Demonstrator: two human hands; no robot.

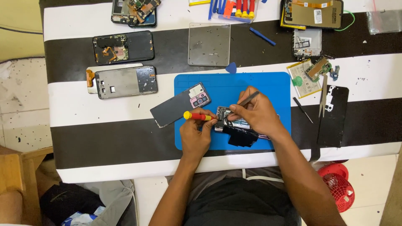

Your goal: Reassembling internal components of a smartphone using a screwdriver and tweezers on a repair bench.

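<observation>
striped bench, blue mat near its front edge.
left hand gripped a red-yellow screwdriver; right hand pinched tweezers over an opened phone.

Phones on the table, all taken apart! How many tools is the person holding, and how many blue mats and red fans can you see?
Tools in hand: 2, a red-and-yellow screwdriver in the left hand and tweezers in the right hand
Blue mat: 1
Red fan: 1
Total: 4
</observation>
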